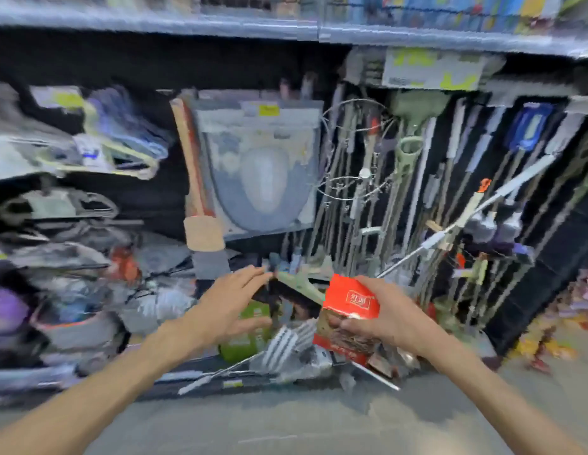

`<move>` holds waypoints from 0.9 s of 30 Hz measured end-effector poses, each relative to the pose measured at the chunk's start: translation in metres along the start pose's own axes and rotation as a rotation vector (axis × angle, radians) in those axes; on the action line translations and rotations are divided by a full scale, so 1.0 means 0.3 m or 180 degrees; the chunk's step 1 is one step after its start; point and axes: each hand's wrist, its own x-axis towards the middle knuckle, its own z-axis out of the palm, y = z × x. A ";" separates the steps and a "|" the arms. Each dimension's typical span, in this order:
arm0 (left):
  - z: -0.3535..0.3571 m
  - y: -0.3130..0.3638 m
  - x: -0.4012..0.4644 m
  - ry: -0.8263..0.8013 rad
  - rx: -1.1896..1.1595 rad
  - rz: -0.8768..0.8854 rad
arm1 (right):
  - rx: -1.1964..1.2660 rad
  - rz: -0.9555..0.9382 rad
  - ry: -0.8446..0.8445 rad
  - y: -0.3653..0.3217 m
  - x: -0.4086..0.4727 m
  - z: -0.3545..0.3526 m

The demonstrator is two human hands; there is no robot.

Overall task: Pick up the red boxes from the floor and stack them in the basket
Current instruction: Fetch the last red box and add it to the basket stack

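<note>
My right hand (383, 318) grips a red box (348, 307) with a brown picture on its lower half, held upright and slightly tilted at centre right, above the shelf's base. My left hand (232, 303) hovers to the left of it with the fingers spread and nothing in them. More red and brown packets (389, 357) lie just below the held box at the foot of the shelf. No basket shows in this blurred view.
A store shelf fills the view: mop and broom handles (417, 198) hang at right, a toilet seat pack (260, 169) at centre, hangers (118, 139) at left. A green package (243, 343) sits below my left hand. Grey floor (302, 421) lies in front; coloured packets (548, 336) at right.
</note>
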 end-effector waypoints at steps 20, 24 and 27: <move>-0.545 -0.684 -2.115 0.0076 0.0804 -0.3582 | 0.0161 -0.2799 -0.1925 -1.976 0.425 1.228; -0.583 -0.786 -2.391 0.0103 0.0850 -0.4102 | 0.0221 -0.3237 -0.2139 -2.330 0.448 1.490; -0.601 -0.878 -2.531 0.0043 0.0924 -0.4251 | 0.0249 -0.3438 -0.2212 -2.534 0.483 1.662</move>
